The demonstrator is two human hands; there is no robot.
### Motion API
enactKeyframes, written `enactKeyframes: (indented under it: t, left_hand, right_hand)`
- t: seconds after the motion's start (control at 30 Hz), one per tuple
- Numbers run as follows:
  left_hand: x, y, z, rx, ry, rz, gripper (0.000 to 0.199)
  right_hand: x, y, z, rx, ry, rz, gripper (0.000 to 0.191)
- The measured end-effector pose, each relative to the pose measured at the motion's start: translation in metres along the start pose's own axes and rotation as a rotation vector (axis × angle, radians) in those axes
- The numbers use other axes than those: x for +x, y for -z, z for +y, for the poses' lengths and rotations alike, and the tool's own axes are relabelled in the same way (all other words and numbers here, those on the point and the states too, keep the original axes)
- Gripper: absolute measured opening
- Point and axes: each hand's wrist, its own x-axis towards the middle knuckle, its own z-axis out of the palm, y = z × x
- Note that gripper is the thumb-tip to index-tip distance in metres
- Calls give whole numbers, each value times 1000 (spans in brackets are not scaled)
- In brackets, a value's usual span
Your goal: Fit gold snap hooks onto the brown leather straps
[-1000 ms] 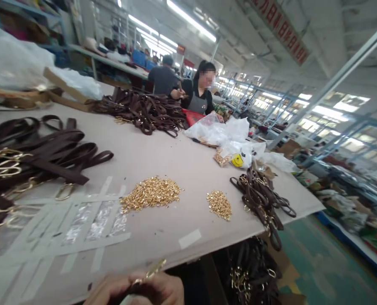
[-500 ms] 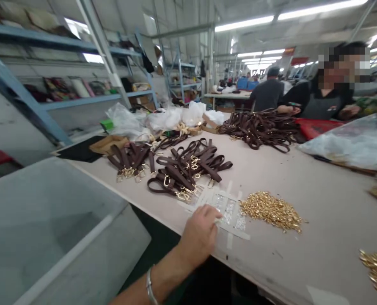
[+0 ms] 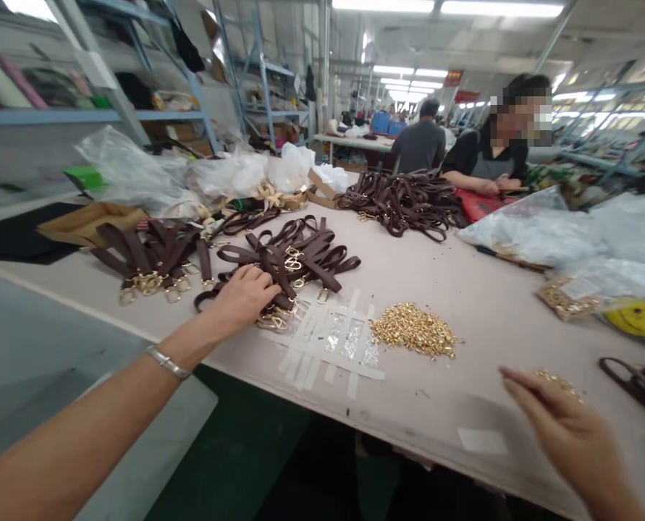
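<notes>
My left hand (image 3: 249, 295) is down on the near side of a heap of brown straps (image 3: 314, 253) with gold buckles and clasps. Its fingers curl closed on a strap, with the tips partly hidden. My right hand (image 3: 572, 434) is at the right, over the table. Its thumb and fingertips are pressed together, and anything between them is too small to make out. Just behind it lies a small pile of gold metal pieces (image 3: 558, 382). Between the hands are a larger pile of small gold pieces (image 3: 414, 329) and tape strips (image 3: 311, 340) beside clear packets of tiny pieces (image 3: 350, 337).
More brown straps lie at the left (image 3: 159, 250) and in a big heap (image 3: 403, 202) at the back. Plastic bags (image 3: 229, 174) line the far edge. A co-worker (image 3: 496, 152) is across the table. A pale bin (image 3: 153, 427) is below its left edge.
My left hand has moved from the tape strips to the strap heap and closed there. My right hand has come into view at the right. The camera has turned rightward.
</notes>
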Motion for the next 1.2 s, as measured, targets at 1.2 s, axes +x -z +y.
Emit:
enactKeyframes:
  t: [1.2]
  left_hand:
    - [-43, 26, 124, -1320, 566, -5, 29]
  right_hand:
    - [-33, -105, -112, 707, -464, -310, 31]
